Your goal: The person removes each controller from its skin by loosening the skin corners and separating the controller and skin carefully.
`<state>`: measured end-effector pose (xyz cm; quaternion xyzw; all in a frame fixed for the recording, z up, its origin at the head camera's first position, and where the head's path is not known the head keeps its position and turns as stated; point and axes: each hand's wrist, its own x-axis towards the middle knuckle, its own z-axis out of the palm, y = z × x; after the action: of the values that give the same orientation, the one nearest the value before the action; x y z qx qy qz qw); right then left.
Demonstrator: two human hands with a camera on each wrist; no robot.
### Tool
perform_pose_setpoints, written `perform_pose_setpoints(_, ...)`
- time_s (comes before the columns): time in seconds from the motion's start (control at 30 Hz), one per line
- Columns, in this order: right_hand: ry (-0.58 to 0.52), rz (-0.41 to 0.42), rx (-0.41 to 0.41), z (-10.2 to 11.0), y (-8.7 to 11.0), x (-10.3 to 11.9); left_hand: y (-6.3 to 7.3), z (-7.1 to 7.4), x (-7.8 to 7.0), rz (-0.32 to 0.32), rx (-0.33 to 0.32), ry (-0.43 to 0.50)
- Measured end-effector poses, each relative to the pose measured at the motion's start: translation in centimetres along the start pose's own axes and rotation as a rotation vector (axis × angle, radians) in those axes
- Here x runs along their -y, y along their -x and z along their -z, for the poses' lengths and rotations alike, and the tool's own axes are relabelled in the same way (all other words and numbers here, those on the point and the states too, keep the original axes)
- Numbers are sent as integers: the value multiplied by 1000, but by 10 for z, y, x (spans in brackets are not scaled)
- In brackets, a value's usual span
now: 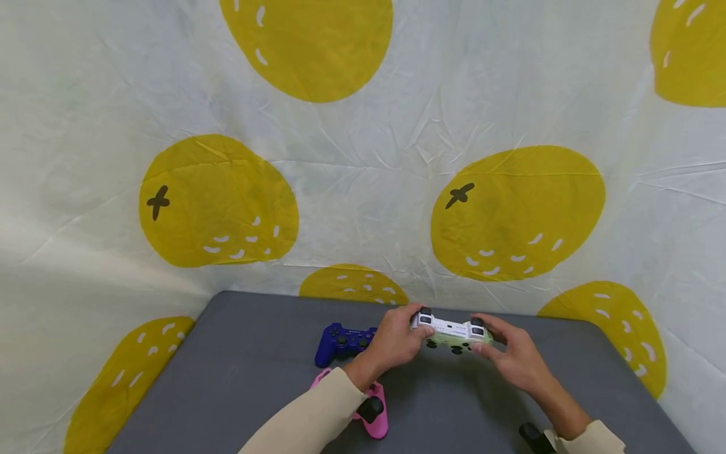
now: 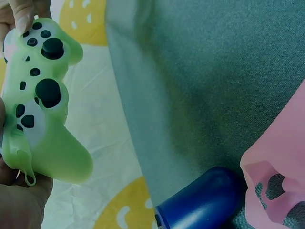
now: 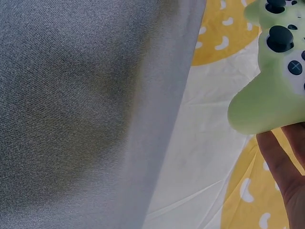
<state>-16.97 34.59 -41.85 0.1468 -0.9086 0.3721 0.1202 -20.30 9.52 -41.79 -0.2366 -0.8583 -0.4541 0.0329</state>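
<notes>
A white game controller (image 1: 450, 326) with a pale green silicone cover (image 2: 62, 148) over its face is held up above the far part of the table. My left hand (image 1: 397, 337) grips its left end, and my right hand (image 1: 516, 356) grips its right end with thumb and fingers. The white top edge with the shoulder buttons shows bare in the head view. In the left wrist view, a thin loop of the cover hangs loose by the left hand's fingers. Both black thumbsticks poke through the cover. The right wrist view shows the right fingers (image 3: 281, 167) under one grip.
A blue game controller (image 1: 334, 343) lies on the grey table (image 1: 255, 353), left of the left hand. Nearer lies a pink silicone cover (image 1: 377, 425), partly hidden by the left forearm; holes show in it. Behind the table hangs a white cloth (image 1: 363, 208) printed with yellow fruit.
</notes>
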Motion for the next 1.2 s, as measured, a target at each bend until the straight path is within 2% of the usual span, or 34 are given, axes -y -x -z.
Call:
perform_pose_setpoints(0.2, -28, 21, -22, -1, 1, 0, -1, 0, 0, 21, -13, 30)
perform_pose_setpoints(0.4, -53, 78, -76, -4, 2, 0, -1, 0, -3, 68, -14, 91)
perform_pose_setpoints(0.67, -78, 155, -149, -10, 4, -2, -3, 3, -4, 96, -30, 132)
perform_pose_setpoints(0.9, -79, 225, -205, -16, 7, -2, -8, 4, -2, 159, -27, 175)
perform_pose_setpoints(1.2, -45, 252, -199, -18, 10, -5, -10, 5, -2, 219, -20, 243)
